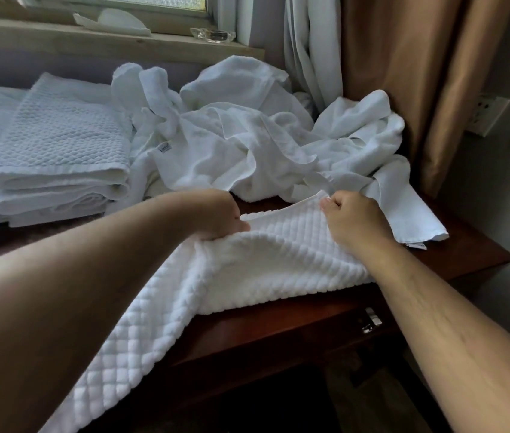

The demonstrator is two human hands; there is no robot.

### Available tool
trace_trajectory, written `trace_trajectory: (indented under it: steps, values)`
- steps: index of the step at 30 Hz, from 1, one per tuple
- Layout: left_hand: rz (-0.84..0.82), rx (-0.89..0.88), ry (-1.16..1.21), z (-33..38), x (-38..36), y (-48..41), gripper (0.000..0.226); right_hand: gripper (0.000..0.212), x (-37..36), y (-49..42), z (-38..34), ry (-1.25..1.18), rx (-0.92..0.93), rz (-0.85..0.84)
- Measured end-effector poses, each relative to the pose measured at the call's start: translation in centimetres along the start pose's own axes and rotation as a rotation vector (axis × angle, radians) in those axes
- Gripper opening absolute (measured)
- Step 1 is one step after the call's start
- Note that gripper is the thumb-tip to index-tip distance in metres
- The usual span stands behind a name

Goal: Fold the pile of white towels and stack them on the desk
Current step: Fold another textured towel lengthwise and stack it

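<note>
**A:** Where does everything sit?

**B:** The dark red-brown wooden worktop (pixel 325 314) carries it all. Beyond the fingers (pixel 330 205) lies the heap of crumpled white towels (pixel 247 142), not yet folded, with one end trailing off to the right of them. To the left of the fingers and further back stands the stack of folded white waffle-weave towels (pixel 57 157), several layers high.

**A:** And the one being worked?

**B:** The white quilted terry towel (pixel 247 276) is directly under the fingers. Its far part is spread on the worktop and its near part hangs over the front edge towards the person.

**A:** How will it handle?

**B:** Soft and limp, I'd judge, and thick enough to have some weight. It sags between the two grips and humps up in a fold. It is neither fragile nor slippery, and the raised quilting should give good purchase. The hanging part could drag the rest off the edge if both grips loosened.

**A:** Where should it be held?

**B:** At the far hem, towards its two ends, so that edge runs straight. That is where it is held. The left hand (pixel 219 214) grips the hem, its fingers mostly hidden under the cloth. The right hand (pixel 353 217) pinches the hem's right end between thumb and curled fingers, lifted a little off the wood.

**A:** Its look?

**B:** Bright white, a grid of puffy squares, with a plain flat band along the hem.
</note>
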State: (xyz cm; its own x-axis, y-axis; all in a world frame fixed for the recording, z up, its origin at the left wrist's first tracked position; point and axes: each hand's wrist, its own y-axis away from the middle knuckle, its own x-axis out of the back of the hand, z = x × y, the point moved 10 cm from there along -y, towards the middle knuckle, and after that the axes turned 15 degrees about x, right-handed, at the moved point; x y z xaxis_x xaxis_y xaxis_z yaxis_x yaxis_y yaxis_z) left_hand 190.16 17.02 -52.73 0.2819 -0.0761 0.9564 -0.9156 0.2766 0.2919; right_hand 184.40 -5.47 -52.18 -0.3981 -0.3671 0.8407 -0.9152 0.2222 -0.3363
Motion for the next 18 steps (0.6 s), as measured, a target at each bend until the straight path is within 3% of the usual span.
trace_trajectory:
  steps: [4,5,7,9,11,13,15,18]
  values:
    - [0.061,-0.021,0.114,-0.4,-1.1,-1.6,0.044,0.024,-0.4,0.3,-0.1,0.254,0.027,-0.039]
    - [0.091,-0.030,0.168,-0.8,-1.1,-1.7,0.043,0.021,0.2,0.0,-1.6,0.287,0.113,0.020]
    - [0.145,-0.045,0.291,-1.6,-1.0,-1.6,0.038,0.018,1.0,-0.3,-6.0,0.128,0.342,0.108]
    - [0.161,-0.040,0.413,-2.6,-1.1,-1.4,0.033,0.021,-0.4,-0.5,-9.9,-0.151,0.427,-0.024]
    - [0.174,-0.013,0.574,-4.2,-0.9,-0.8,0.026,0.030,-3.9,-0.1,-11.6,-0.266,0.354,-0.291]
    - [0.252,0.048,0.694,-7.0,-0.2,0.4,0.020,0.036,-6.0,0.3,-12.0,-0.201,0.315,-0.447]
    - [0.325,0.095,0.682,-9.8,0.2,2.4,0.024,0.037,-6.2,0.2,-12.5,-0.149,0.311,-0.491]
    - [0.211,0.120,0.665,-12.5,-0.8,6.1,0.036,0.038,-6.5,0.4,-15.2,0.030,0.396,-0.580]
